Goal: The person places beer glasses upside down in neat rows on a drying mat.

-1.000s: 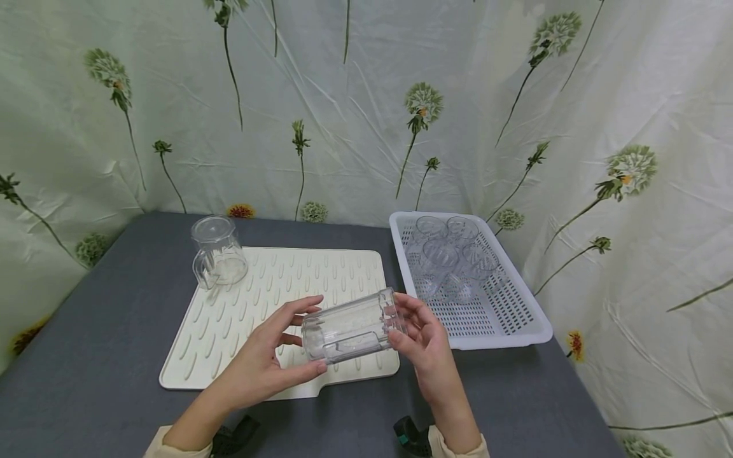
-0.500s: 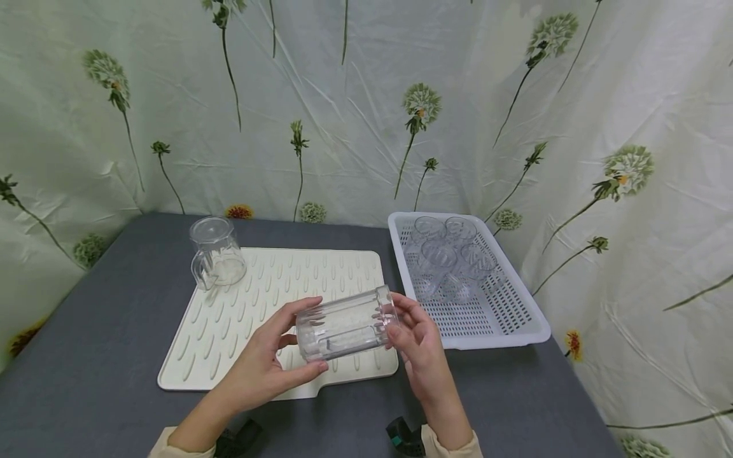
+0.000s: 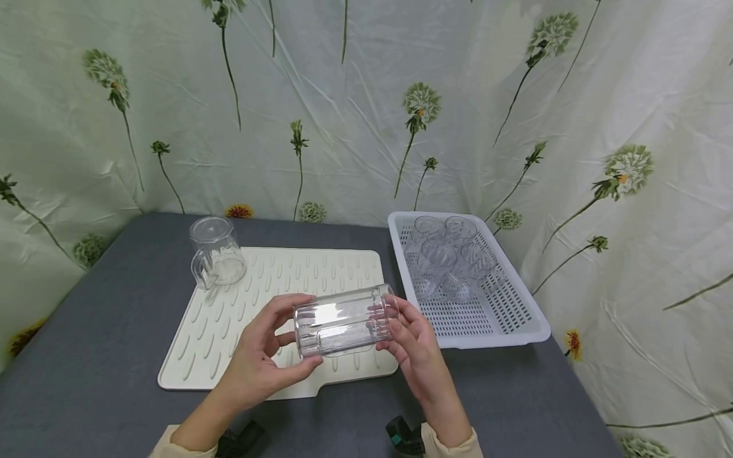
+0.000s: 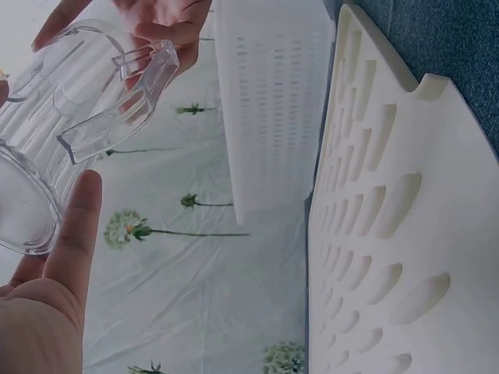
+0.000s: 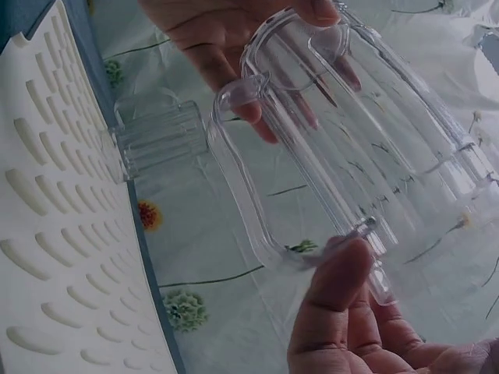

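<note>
"Floral cloth [image 3: 355, 127] hangs behind your dark tabletop [image 3: 86, 356]; where's the clear mug [image 3: 343, 321]?"

"Up off the white mat [image 3: 275, 273], nearly on its side, between your hands."

"And your grip?"

"Your left hand [image 3: 254, 359] holds one end, thumb and fingers wide apart around it; your right hand [image 3: 420, 353] pinches the other."

"Beyond that?"

"Another mug [image 3: 220, 251] stands at the mat's far left corner; on the right, your white basket [image 3: 492, 339] holds clear glassware [image 3: 438, 257]."

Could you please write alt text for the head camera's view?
A clear mug lies sideways in the grip of a person's left hand and right hand, above a white mat. A second mug stands at the mat's far left corner; to the right, a white basket holds clear cups.
</note>
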A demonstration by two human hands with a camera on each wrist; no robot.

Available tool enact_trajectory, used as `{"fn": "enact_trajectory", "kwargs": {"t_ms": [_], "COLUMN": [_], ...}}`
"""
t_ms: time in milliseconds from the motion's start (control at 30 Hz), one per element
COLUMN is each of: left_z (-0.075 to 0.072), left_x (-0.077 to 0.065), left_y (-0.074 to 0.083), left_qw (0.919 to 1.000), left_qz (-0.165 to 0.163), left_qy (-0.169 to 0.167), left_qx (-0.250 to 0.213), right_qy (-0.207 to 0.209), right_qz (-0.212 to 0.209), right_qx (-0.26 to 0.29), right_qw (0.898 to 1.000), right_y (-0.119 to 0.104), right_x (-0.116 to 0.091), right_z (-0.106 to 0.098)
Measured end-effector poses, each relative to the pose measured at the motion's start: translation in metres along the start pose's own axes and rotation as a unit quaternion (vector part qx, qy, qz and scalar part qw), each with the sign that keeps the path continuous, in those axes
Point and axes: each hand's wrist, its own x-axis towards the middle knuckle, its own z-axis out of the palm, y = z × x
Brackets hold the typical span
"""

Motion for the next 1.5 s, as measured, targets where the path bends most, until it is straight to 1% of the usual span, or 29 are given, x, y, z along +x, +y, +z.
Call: {"fn": "enact_trajectory", "kwargs": {"t_ms": [100,367,500,667,833,1133,1300,1500], "left_z": [-0.002,-0.008,-0.012,-0.018,-0.023,-0.035,-0.041,-0.048], "left_x": [0.002,0.009,0.013,0.018,0.023,0.034,0.039,0.046], "left_y": [0.0,0.001,0.004,0.007,0.006,0.006,0.001,-0.004], "left_qw": [0.9999,0.9999,0.9998,0.9986,0.9972,0.9945,0.9923,0.9878], "left_qz": [0.01,0.012,-0.001,-0.028,-0.031,-0.059,-0.065,-0.065], "left_qy": [0.002,0.0,-0.004,-0.013,-0.02,-0.006,-0.002,0.007], "left_qx": [0.001,0.011,0.022,0.044,0.065,0.086,0.105,0.141], "right_qy": [-0.004,-0.013,-0.017,-0.026,-0.023,-0.039,-0.038,-0.034], "right_qz": [0.012,0.038,0.05,0.055,0.06,0.054,0.054,0.047], "right_qx": [-0.012,-0.049,-0.067,-0.086,-0.12,-0.168,-0.173,-0.181], "right_qw": [1.0,0.998,0.996,0.994,0.991,0.984,0.983,0.982], "right_y": [-0.002,-0.005,-0.006,-0.007,-0.008,-0.006,-0.006,-0.009], "right_x": [0.001,0.004,0.006,0.009,0.012,0.017,0.016,0.015], "right_z": [0.0,-0.004,-0.005,-0.006,-0.008,-0.013,-0.016,-0.017]}}
